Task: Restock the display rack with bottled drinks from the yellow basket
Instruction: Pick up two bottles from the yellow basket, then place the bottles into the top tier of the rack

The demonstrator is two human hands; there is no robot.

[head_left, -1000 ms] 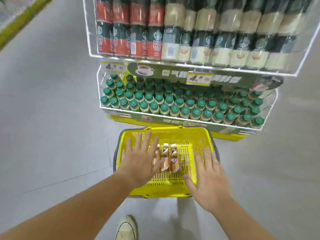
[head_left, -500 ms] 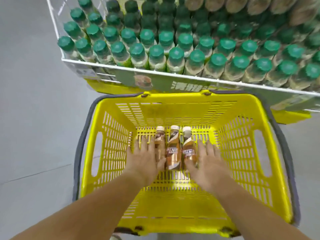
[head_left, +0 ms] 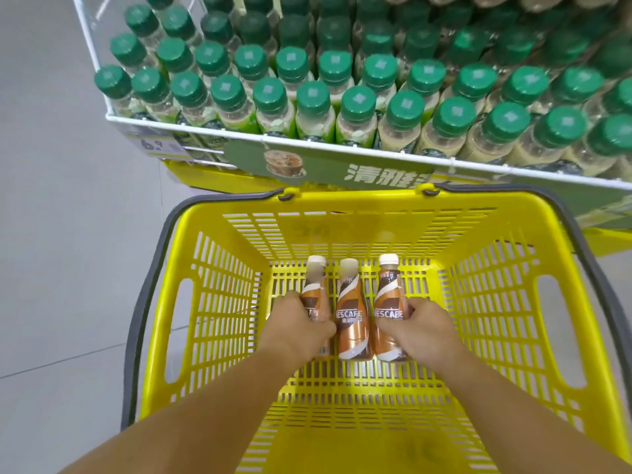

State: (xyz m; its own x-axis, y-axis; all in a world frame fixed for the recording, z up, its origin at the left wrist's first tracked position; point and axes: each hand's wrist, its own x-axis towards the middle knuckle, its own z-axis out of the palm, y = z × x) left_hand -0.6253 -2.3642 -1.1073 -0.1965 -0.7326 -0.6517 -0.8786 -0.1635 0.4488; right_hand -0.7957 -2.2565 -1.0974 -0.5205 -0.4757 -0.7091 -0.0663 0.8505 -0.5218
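Three brown coffee bottles with white caps lie side by side on the floor of the yellow basket (head_left: 219, 302). My left hand (head_left: 299, 328) grips the left bottle (head_left: 314, 289) around its body. My right hand (head_left: 422, 331) grips the right bottle (head_left: 388, 299). The middle bottle (head_left: 352, 316) lies free between them. Just beyond the basket, the display rack (head_left: 342, 150) has a white wire front rail and its tier is packed with green-capped bottles (head_left: 314, 97).
The basket has grey handles (head_left: 150, 268) folded down along its rim. A green sign (head_left: 307, 165) and a price tag (head_left: 152, 145) hang on the rack's front. A yellow base (head_left: 195, 179) shows under the rack. Grey floor tiles (head_left: 68, 234) lie to the left.
Both hands went down into the basket and their fingers closed round the outer two bottles. The view has come closer to the basket.
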